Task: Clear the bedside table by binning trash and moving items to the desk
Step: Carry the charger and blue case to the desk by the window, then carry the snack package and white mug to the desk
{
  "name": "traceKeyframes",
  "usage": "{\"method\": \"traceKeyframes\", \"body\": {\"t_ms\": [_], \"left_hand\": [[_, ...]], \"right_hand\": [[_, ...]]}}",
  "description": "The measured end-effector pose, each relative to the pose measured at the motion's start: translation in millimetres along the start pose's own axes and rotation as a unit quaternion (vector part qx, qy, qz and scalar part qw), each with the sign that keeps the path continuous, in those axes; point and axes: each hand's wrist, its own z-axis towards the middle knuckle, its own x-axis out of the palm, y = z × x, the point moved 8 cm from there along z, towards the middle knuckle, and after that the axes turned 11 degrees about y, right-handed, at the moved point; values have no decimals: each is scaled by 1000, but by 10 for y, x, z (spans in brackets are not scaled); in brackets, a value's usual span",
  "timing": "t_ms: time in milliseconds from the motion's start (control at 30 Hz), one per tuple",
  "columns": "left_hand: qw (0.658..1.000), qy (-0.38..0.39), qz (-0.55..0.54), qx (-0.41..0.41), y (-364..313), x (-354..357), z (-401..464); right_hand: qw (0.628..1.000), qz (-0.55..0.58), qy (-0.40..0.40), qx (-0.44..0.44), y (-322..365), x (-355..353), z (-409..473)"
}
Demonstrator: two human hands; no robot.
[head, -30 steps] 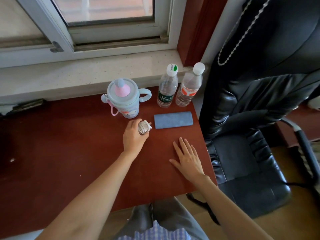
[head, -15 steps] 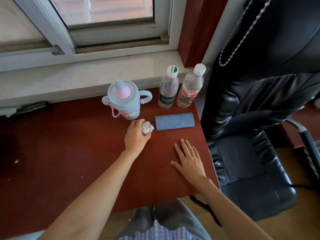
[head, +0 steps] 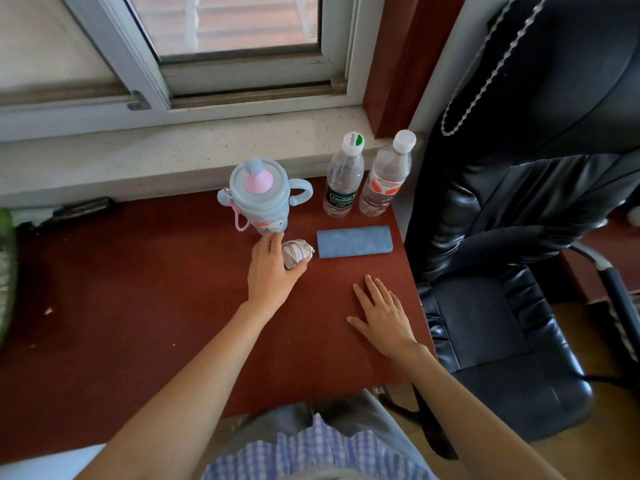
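The left hand (head: 273, 268) is lowering a coiled white cable bundle (head: 296, 252) onto the red-brown counter (head: 138, 306), and over the last second it has been carrying that bundle a little farther from the person, toward the sippy cup (head: 258, 199). The fingers are still curling around the bundle's left and near sides, so the hand is closed on it, though whether the bundle is already resting on the wood is hard to tell. It is sitting just near of the cup and just left of the blue pouch (head: 354, 241), not quite touching either. The right hand (head: 384, 317) is lying open and flat on the counter, empty, near the right edge, much where it was a second ago. Two water bottles (head: 360, 178) are standing at the far right, beside the black chair (head: 519, 306). Judging by this, the drop-off of one moved item is nearly finishing; letting go looks like what is remaining
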Motion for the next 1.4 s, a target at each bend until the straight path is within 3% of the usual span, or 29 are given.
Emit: {"method": "traceKeyframes", "body": {"t_ms": [100, 267, 533, 700, 900, 1200, 1400], "left_hand": [[998, -19, 35, 40, -38, -145, -125], [983, -38, 97, 149, -147, -322, -304], [953, 43, 136, 268, -263, -226, -792], [926, 105, 142, 333, -496, 76, -1127], [868, 174, 157, 438, -1281, 594, -1808], [781, 216, 149, 567, -2496, 1326, -3253], [744, 227, 157, 608, -3186, 1849, -4371]], "right_hand": [[999, 44, -3, 17, 22, -141, -28], [987, 73, -129, 59, 112, -416, -288], [939, 122, -264, 182, 249, -164, -1329], [904, 136, -290, 285, 195, 216, -2159], [844, 174, -306, 404, 38, 806, -3207], [743, 226, -325, 540, -178, 1605, -4761], [697, 220, -341, 591, -533, 2018, -5919]]}}
